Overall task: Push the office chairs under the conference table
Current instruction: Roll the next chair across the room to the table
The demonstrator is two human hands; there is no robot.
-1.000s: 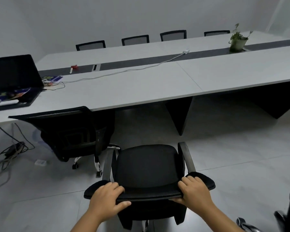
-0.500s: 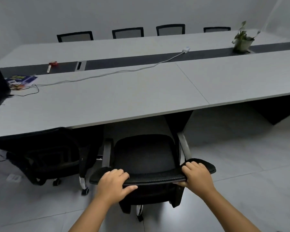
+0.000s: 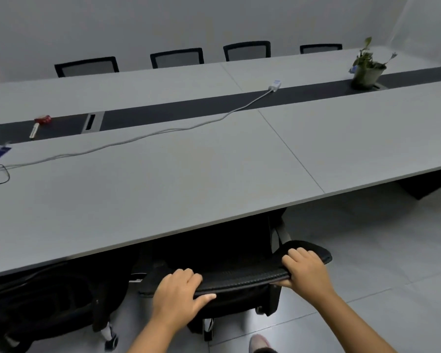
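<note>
Left hand (image 3: 180, 293): wrapped over the top edge of the chair's backrest near its left end, fingers curled over the far side, thumb stretched along the near edge.
Right hand (image 3: 306, 270): gripping the same top edge near its right end, fingers folded over the top, thumb tucked beneath.
Office chair (image 3: 237, 276): directly ahead of both hands, its seat already under the worktop's near edge; only the backrest top, part of the right armrest and some of the base show.
Chair facing: the seat points away from the hands, toward the worktop; the back faces the person.
Backrest long axis: runs left to right between the two hands, its right end a little farther and higher than the left, roughly parallel to the worktop's near edge.
Worktop (image 3: 163, 179): long grey surface just beyond the hands, its length stretching left to right, with a dark strip down the middle.
Second chair (image 3: 51, 307): to the left of the left hand, dark, mostly beneath the worktop.
Far chairs (image 3: 176, 58): four backrests across the worktop from the hands, tucked against its far edge.
Cable (image 3: 143, 137): white, trailing across the worktop beyond the left hand to an adapter on the dark strip.
Potted plant (image 3: 367, 68): far beyond the right hand, on the dark strip.
Shoe (image 3: 260, 343): on the floor, below and between the forearms.
</note>
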